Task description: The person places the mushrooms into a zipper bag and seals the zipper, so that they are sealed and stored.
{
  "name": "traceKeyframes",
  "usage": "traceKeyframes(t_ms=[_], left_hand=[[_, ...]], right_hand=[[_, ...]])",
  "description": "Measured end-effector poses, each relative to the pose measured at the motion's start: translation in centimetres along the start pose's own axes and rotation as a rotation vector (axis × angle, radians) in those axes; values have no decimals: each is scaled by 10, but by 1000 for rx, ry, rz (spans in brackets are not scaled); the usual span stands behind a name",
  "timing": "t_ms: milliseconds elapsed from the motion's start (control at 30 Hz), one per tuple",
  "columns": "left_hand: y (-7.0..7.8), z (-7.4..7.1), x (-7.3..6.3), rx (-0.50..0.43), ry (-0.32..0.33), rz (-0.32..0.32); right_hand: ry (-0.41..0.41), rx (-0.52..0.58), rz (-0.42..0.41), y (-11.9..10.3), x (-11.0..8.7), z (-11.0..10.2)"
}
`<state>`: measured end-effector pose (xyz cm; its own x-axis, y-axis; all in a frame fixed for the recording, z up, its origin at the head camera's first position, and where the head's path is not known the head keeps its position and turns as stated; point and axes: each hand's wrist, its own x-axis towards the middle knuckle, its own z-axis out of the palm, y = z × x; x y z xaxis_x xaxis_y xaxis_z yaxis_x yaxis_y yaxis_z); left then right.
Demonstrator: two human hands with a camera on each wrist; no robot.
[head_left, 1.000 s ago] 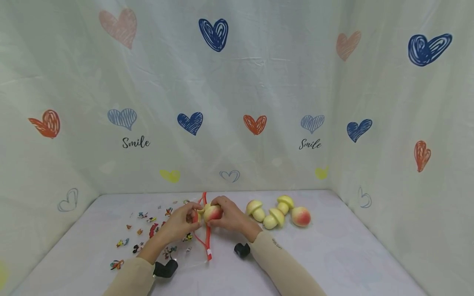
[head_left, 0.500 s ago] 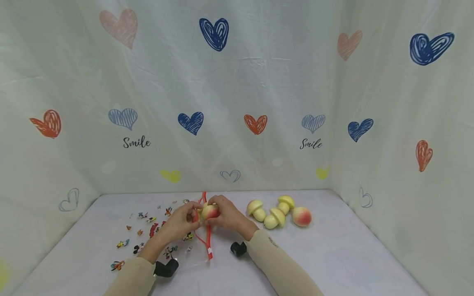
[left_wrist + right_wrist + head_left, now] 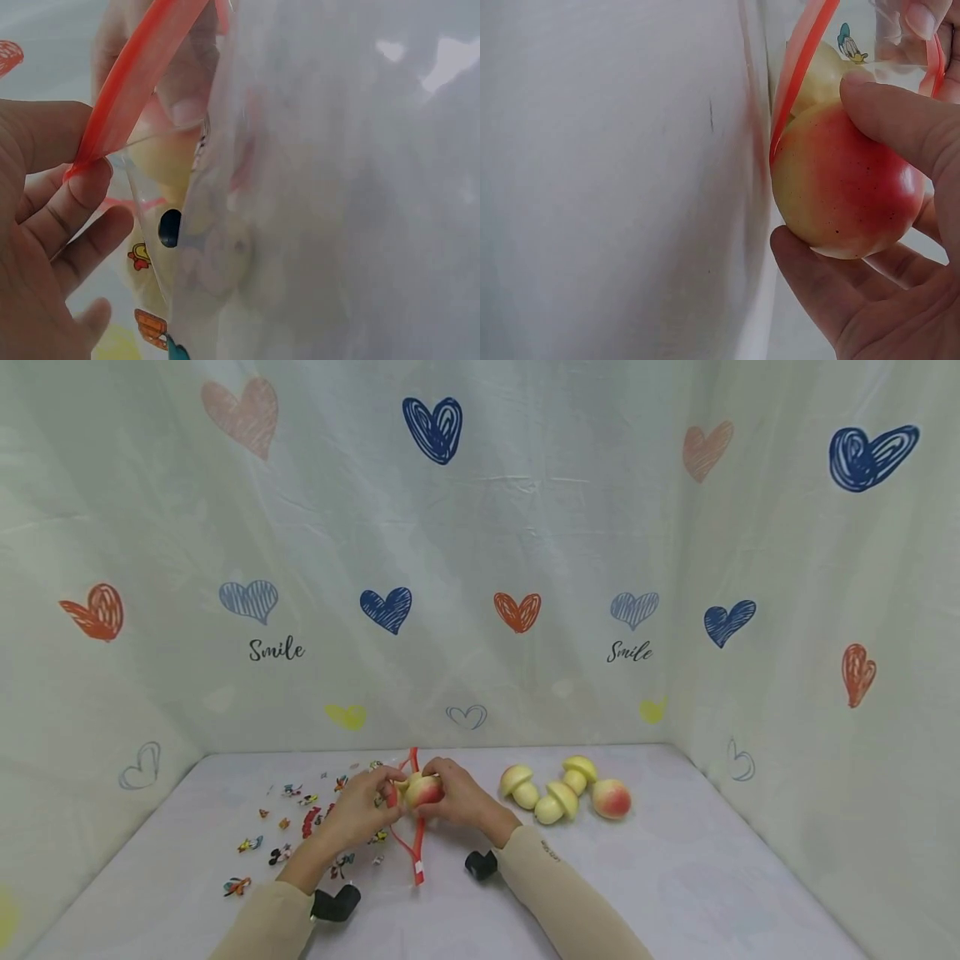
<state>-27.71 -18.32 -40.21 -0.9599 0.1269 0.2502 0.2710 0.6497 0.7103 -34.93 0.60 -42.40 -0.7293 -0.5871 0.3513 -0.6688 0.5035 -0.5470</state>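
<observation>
A clear zip bag with a red slider edge (image 3: 417, 852) and cartoon prints lies across the middle of the table. My left hand (image 3: 358, 810) pinches its red edge; in the left wrist view the thumb and fingers (image 3: 86, 187) are on the strip. My right hand (image 3: 461, 797) grips a red-and-yellow toy mushroom (image 3: 427, 790) at the bag's mouth. In the right wrist view the mushroom's rounded cap (image 3: 847, 184) sits between thumb and fingers, its far side inside the opening. Pale yellow shapes (image 3: 217, 255) show through the plastic in the left wrist view.
Three yellow toy mushrooms (image 3: 556, 802) and a rounder red-and-yellow one (image 3: 611, 799) lie to the right of the hands. Black wrist camera mounts (image 3: 336, 903) hang under both sleeves. A white curtain with hearts (image 3: 517, 612) closes off the back and sides.
My right hand has moved slightly left with the toy mushroom, bringing it further into the bag's mouth. The bag's red edge has shifted a little left. My left hand has barely moved.
</observation>
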Motion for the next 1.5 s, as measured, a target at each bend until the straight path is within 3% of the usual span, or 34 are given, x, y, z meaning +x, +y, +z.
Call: traceKeyframes(t_ms=[367, 1067, 1500], left_hand=[[-1, -1, 1, -49, -17, -13], [-4, -1, 1, -64, -11, 12], [-4, -1, 1, -101, -15, 8]], right_hand=[[-2, 10, 83, -1, 1, 0], [-61, 32, 97, -4, 0, 0], [-65, 92, 54, -1, 4, 0]])
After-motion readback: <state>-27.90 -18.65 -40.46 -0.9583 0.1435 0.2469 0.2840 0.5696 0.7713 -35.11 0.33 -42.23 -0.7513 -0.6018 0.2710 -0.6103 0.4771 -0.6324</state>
